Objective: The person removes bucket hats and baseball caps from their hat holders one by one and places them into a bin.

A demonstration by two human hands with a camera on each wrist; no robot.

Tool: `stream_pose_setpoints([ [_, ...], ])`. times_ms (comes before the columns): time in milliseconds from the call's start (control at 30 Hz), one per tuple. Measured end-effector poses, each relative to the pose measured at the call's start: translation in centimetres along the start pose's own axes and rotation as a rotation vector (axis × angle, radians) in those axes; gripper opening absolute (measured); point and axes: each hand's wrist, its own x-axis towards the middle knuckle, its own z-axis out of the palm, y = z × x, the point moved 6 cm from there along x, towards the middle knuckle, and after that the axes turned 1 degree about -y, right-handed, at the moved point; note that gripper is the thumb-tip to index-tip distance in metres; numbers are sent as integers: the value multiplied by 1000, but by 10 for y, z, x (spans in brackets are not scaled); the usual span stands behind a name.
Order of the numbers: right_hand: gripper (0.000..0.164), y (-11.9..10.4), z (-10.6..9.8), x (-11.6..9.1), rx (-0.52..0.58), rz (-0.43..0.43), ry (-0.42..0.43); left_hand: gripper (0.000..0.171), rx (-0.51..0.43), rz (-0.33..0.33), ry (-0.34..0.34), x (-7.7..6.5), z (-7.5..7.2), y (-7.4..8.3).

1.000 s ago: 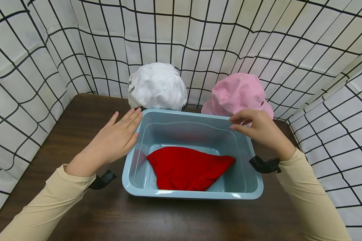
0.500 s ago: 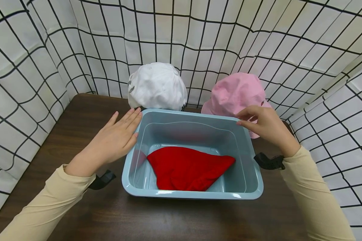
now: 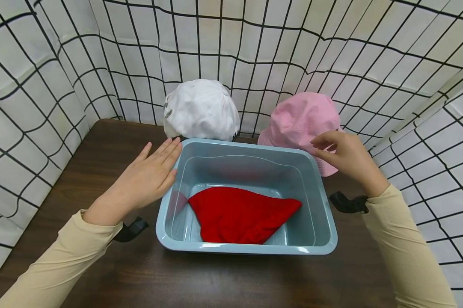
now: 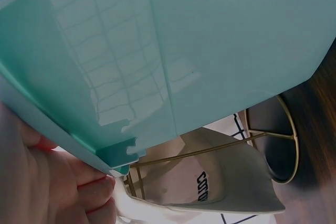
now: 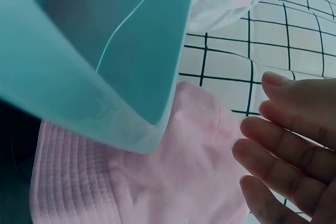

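A light blue plastic bin point(image 3: 247, 250) holds a red cloth hat point(image 3: 243, 216). My left hand point(image 3: 143, 179) lies along the bin's left rim with its fingers straight and fingertips at the far left corner; in the left wrist view its fingers show right at the rim point(image 4: 58, 129). Off the far right corner, my right hand point(image 3: 348, 158) hovers in front of a pink bucket hat point(image 3: 302, 117), fingers loosely bent and holding nothing. The right wrist view shows that hand's fingers point(image 5: 283, 163) spread beside the pink hat point(image 5: 178, 177), with a gap between thumb and fingers.
Behind the bin's far left side sits a white cap point(image 3: 202, 109), whose inside point(image 4: 194, 177) shows dark lettering and a gold wire stand point(image 4: 296, 150). The dark wooden table point(image 3: 231, 282) is enclosed by white cloth walls with a black grid point(image 3: 231, 47).
My right hand has moved rightward, away from above the bin's far right corner, uncovering more of the pink hat's brim. My left hand and the red hat stay where they were.
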Motion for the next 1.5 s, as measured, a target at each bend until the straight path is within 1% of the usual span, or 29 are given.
stream_pose_setpoints([
  [267,20,10,-6,0,-10,42,60,60,0,1,-5,1,1,1],
  [467,21,23,-8,6,-20,108,93,60,-7,-3,-9,1,0,1],
  [633,23,38,-14,8,-37,161,168,60,-11,4,-10,3,0,2],
  [767,24,47,-15,12,-22,184,213,59,-16,2,-12,2,-1,1],
  [1000,30,56,-16,20,-38,228,246,60,-18,4,-12,2,1,1],
  [1133,35,57,-18,27,-39,230,259,60,-18,3,-5,1,1,0],
  [1333,40,59,-17,35,-50,236,305,60,-22,5,-4,0,1,0],
  [1500,42,62,-14,40,-36,246,300,60,-24,4,-11,1,2,0],
])
